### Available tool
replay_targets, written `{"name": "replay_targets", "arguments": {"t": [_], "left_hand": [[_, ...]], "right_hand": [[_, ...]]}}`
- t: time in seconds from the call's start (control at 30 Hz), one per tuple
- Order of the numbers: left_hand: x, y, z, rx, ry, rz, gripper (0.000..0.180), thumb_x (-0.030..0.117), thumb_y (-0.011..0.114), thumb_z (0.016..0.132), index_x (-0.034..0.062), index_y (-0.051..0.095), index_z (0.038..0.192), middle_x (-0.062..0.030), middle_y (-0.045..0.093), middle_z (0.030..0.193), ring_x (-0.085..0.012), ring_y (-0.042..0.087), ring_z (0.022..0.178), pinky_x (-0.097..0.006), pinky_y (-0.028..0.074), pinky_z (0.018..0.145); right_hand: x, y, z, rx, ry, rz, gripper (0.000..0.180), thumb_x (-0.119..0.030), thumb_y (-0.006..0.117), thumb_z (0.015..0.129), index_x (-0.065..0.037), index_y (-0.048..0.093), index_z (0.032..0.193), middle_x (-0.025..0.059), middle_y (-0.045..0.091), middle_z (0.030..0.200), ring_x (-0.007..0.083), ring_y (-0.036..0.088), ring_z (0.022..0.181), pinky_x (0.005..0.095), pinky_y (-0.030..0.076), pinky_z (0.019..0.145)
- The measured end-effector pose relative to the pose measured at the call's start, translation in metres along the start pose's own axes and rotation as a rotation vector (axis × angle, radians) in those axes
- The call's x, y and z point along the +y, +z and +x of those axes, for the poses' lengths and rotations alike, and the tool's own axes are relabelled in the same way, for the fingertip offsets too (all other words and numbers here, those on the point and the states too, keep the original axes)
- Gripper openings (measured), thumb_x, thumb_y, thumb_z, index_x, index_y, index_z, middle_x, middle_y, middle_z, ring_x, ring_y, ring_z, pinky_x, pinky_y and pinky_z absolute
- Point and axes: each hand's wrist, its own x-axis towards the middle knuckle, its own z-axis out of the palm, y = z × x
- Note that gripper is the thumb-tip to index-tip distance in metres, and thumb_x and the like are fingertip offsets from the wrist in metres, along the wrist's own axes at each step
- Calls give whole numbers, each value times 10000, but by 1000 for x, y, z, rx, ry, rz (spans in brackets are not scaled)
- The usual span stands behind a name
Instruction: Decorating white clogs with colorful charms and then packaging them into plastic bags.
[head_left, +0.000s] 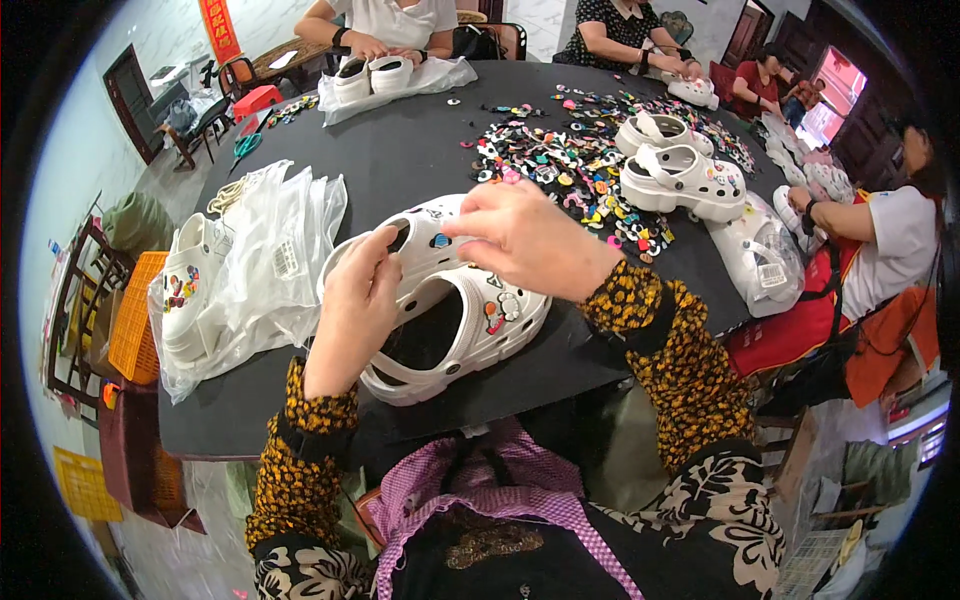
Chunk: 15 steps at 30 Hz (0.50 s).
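"White clog in the grip?"

"Curled at its opening with the left hand; can't tell whether clasping or just touching. Pinched narrow over its toe with the right hand, beside a blue charm; can't tell if holding anything."

"Resting where?"

"On the black table, just beyond a nearer clog with colourful charms."

"And further out?"

"See a charm-studded clog amid plastic bags to the left, loose charms strewn past the right hand, and two more clogs farther right."
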Motion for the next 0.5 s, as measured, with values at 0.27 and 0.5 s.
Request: {"name": "replay_targets", "arguments": {"t": [0.27, 0.5], "left_hand": [[10, -39, -45, 34, 76, 213, 247, 6, 566, 874, -34, 592, 1116, -188, 588, 1193, -308, 606, 1045, -331, 485, 829], [-24, -59, -89, 118, -68, 195, 201, -16, 546, 879, -52, 609, 1067, -182, 616, 1155, -263, 613, 1031, -311, 472, 863]], "right_hand": [[34, -31, 38, -5, 21, -17, 225, -130, 645, 817, 6, 682, 993, 153, 638, 888, 280, 644, 789, 337, 506, 714], [30, -17, 54, -290, 24, -44, 286, -224, 573, 797, -52, 702, 986, 161, 682, 963, 308, 648, 930, 415, 496, 839]]}}
